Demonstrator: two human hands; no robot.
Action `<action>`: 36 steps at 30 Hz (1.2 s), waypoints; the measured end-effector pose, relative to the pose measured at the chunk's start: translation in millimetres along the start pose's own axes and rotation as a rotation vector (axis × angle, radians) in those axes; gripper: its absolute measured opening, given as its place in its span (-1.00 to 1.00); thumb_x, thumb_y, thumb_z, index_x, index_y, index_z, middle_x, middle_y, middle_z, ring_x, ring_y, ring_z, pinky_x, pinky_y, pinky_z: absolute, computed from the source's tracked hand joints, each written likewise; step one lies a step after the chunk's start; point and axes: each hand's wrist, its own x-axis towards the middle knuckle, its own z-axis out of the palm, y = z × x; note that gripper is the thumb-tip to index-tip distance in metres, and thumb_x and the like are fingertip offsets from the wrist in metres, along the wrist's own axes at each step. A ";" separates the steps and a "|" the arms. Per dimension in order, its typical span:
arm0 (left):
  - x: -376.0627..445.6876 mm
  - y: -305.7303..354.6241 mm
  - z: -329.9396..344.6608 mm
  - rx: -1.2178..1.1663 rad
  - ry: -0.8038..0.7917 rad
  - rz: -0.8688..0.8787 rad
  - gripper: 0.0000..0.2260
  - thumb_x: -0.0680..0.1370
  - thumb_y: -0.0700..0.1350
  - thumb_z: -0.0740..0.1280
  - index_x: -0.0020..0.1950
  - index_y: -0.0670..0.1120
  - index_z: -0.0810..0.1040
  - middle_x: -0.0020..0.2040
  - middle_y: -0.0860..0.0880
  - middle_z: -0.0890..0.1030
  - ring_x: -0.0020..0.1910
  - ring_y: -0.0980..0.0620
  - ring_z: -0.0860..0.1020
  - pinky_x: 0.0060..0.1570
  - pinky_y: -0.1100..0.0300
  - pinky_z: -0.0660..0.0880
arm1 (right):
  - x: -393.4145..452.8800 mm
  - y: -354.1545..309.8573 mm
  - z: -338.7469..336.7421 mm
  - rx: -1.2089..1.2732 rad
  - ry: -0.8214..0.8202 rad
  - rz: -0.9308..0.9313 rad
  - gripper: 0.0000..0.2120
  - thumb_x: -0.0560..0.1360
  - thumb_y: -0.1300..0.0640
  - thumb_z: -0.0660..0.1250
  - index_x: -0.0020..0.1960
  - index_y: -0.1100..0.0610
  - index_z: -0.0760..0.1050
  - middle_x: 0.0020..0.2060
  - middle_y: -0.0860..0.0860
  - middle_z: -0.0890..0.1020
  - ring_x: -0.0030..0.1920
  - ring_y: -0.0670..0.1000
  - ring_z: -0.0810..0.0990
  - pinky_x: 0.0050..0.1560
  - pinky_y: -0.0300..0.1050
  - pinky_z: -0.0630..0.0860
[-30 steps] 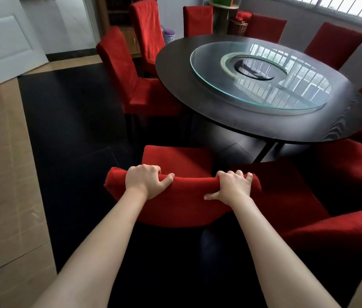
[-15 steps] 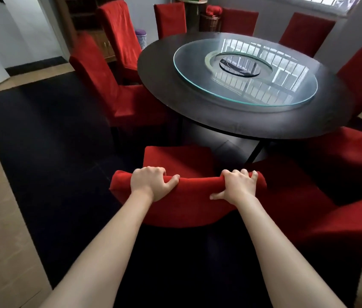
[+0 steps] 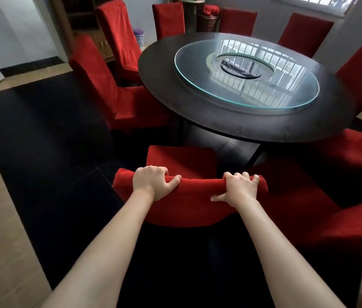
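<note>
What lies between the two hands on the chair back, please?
Only a bare stretch of the red chair back lies between the left hand and the right hand. The head view shows this.

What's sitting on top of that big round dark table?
A round clear glass turntable lies on the round dark wooden table. A dark ring-shaped hub shows through its middle. Window reflections cover much of the glass, so the tabletop beneath is hard to make out.
</note>
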 end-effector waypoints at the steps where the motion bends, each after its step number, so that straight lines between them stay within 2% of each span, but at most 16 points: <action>1: 0.4 -1.5 0.3 -0.005 0.007 0.007 -0.48 0.50 0.37 0.07 -0.09 0.01 0.62 -0.20 0.03 0.64 -0.17 0.00 0.60 -0.18 0.14 0.43 | -0.2 -1.8 -0.4 -0.005 -0.004 0.004 -0.23 0.21 -0.48 0.39 0.24 -0.03 0.42 0.18 0.01 0.54 0.32 0.11 0.38 0.39 0.26 0.13; 4: 3.3 -7.9 1.0 -0.011 0.033 0.031 -0.49 0.51 0.36 0.08 -0.09 0.01 0.62 -0.21 0.03 0.64 -0.17 0.00 0.60 -0.22 0.15 0.35 | -0.5 -10.3 -2.1 -0.010 -0.004 0.016 -0.22 0.21 -0.48 0.39 0.24 -0.02 0.41 0.18 0.02 0.54 0.32 0.10 0.38 0.39 0.24 0.14; 10: 12.0 -31.6 -0.2 -0.037 0.033 0.079 -0.46 0.49 0.38 0.06 -0.13 0.01 0.63 -0.25 0.05 0.63 -0.22 0.01 0.60 -0.19 0.14 0.47 | -3.0 -33.6 -3.8 -0.004 0.005 0.084 -0.25 0.22 -0.46 0.40 0.22 -0.01 0.42 0.18 0.01 0.55 0.31 0.09 0.39 0.40 0.20 0.14; 21: 37.2 -107.7 -2.5 -0.022 0.006 0.245 -0.46 0.49 0.38 0.05 -0.11 0.02 0.63 -0.22 0.04 0.65 -0.18 0.00 0.60 -0.16 0.12 0.48 | -14.5 -112.7 -5.2 0.042 -0.001 0.252 -0.24 0.20 -0.46 0.41 0.22 0.00 0.43 0.18 0.03 0.55 0.32 0.10 0.39 0.39 0.20 0.14; 30: 46.4 -129.1 -4.5 -0.028 0.037 0.289 -0.49 0.49 0.37 0.10 -0.10 0.02 0.63 -0.20 0.03 0.65 -0.17 -0.02 0.61 -0.18 0.13 0.43 | -12.6 -136.7 -9.7 0.018 -0.015 0.297 -0.24 0.20 -0.48 0.39 0.21 -0.02 0.43 0.18 0.00 0.55 0.30 0.08 0.41 0.37 0.19 0.19; 36: 53.3 -149.4 -5.6 -0.041 0.049 0.333 -0.45 0.46 0.38 0.05 -0.14 -0.01 0.63 -0.23 0.01 0.65 -0.19 -0.03 0.61 -0.21 0.13 0.41 | -12.2 -159.6 -13.0 0.029 -0.030 0.329 -0.25 0.20 -0.47 0.39 0.21 -0.02 0.43 0.18 0.00 0.55 0.30 0.08 0.40 0.38 0.19 0.18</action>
